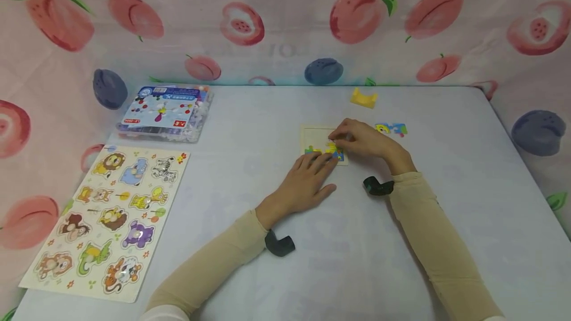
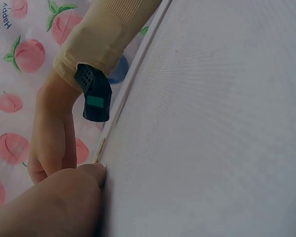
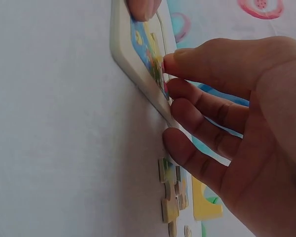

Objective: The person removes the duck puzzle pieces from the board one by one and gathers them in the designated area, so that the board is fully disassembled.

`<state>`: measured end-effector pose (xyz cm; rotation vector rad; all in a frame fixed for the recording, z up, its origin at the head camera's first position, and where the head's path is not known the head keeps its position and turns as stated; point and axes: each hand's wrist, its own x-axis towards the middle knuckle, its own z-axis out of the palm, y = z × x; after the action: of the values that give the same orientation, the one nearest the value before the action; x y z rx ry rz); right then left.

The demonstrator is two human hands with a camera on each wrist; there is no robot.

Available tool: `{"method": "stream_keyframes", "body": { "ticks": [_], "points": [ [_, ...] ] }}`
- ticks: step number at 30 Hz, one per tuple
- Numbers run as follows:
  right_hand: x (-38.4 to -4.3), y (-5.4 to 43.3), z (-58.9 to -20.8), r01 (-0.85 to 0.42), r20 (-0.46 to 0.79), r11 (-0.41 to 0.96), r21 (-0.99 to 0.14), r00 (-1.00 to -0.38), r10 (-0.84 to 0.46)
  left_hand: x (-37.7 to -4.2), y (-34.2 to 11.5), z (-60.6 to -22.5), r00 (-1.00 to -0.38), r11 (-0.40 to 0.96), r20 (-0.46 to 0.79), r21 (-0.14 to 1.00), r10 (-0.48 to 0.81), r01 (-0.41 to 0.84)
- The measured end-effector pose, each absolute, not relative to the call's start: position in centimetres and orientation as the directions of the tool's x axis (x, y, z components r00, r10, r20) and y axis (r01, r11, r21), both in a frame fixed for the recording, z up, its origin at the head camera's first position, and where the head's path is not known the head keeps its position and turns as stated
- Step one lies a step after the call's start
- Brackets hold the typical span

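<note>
while left fingers (image 1: 329, 166) rest spread on the puzzle (image 1: 316, 137), right fingers (image 3: 204, 101) pinch a piece (image 1: 331, 141).

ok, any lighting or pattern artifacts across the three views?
Head: brightest, fairly even light; left wrist: dimmer, with faint moiré-like ripples on the white tabletop; right wrist: also dim, with a soft shadow below the puzzle board.

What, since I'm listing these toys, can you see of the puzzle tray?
The tray is pale and wood-like, with a raised rim. It lies flat on the table, partly filled: blue, yellow and green pieces sit in its near part, its far left part bare. The left hand rests fingers over its near edge; the right hand reaches over its right side, hiding some.
</note>
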<state>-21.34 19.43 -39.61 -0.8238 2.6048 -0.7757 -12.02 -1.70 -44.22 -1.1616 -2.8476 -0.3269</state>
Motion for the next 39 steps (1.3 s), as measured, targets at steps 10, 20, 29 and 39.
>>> {"method": "stream_keyframes", "body": {
  "ticks": [10,20,29,39],
  "points": [
    [-21.08,19.51,-39.60,-0.403,-0.119,0.683,-0.609,-0.805,-0.581,-12.01,-1.69,-44.24,-0.718,0.700,0.115,0.162,0.686,0.695],
    [-21.12,19.46,-39.62,-0.378,-0.128,0.663,-0.646,-0.802,-0.583,-11.90,-1.72,-43.96,-0.727,0.708,0.088,0.176,0.681,0.684],
    [-21.02,19.30,-39.64,-0.368,-0.123,0.639,-0.675,-0.798,-0.590,-11.82,-1.69,-44.04,-0.723,0.703,0.094,0.178,0.684,0.688],
    [-21.13,19.07,-39.98,-0.366,-0.108,0.618,-0.695,-0.798,-0.593,-11.80,-1.66,-43.75,-0.726,0.708,0.092,0.169,0.682,0.686]
  ]
}}
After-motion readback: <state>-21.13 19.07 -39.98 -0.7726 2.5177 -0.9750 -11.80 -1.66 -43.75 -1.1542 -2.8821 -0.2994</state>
